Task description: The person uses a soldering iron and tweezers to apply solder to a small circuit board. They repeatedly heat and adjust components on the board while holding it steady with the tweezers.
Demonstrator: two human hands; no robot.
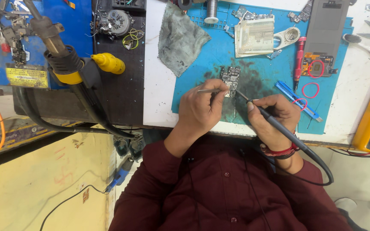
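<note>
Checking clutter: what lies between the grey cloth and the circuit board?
Only bare blue mat between cloth and board, in the head view.

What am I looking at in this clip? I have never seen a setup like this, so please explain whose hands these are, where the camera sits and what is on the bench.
There is no machine here: a person works with two bare hands, and the single picture comes from a camera worn on their head, looking down over their dark red shirt. The left hand holds thin metal tweezers against a small dark circuit board. The right hand holds a pen-shaped soldering iron on a black cable, its tip aimed at that board. The board lies on a blue work mat with dark smudges. Also on the mat: a grey cloth, a red screwdriver, a blue flat tool, red rubber bands and a solder spool. At far left a hot-air handle with a yellow collar rests in a stand.
</note>
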